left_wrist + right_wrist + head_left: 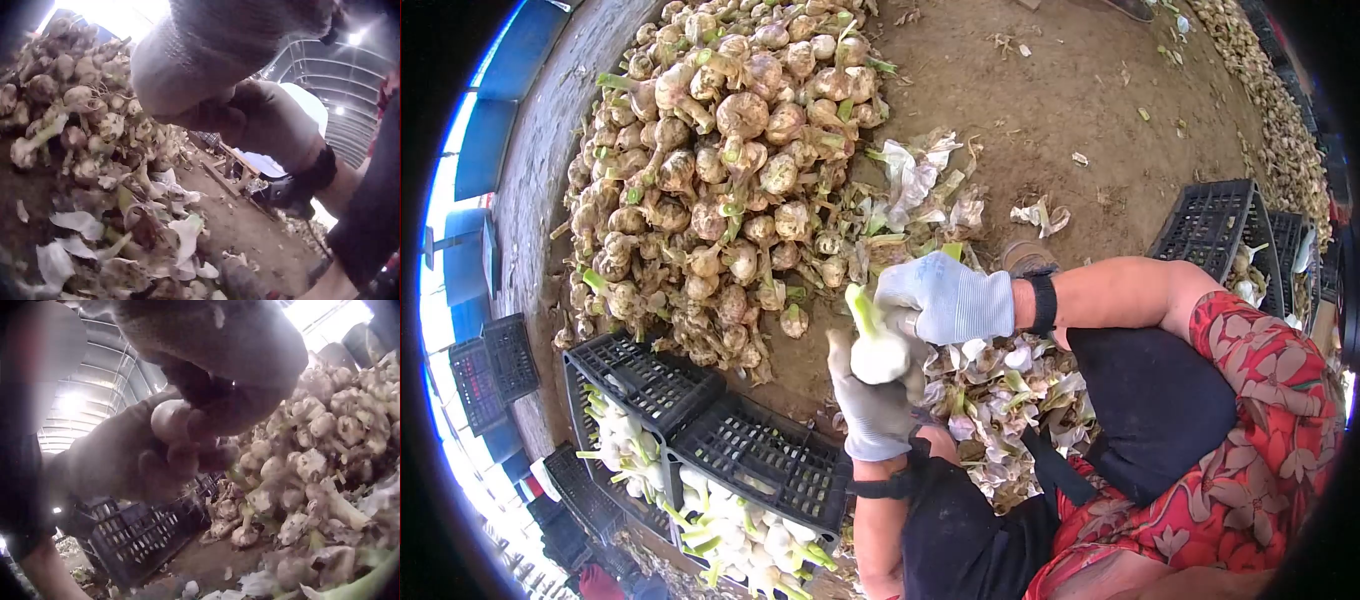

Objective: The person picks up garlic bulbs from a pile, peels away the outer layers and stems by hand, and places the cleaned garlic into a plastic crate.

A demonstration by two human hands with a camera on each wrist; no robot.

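Left hand [870, 410] gripping a peeled garlic bulb [878, 352] from below, right hand [945, 297] pinching its top, unpeeled garlic pile [720, 170] beyond, black crate [700, 425] alongside

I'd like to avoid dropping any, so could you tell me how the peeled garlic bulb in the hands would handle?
The bulb looks smooth and round, so probably slippery and apt to roll. Its green stalk stands stiff, likely a usable handle.
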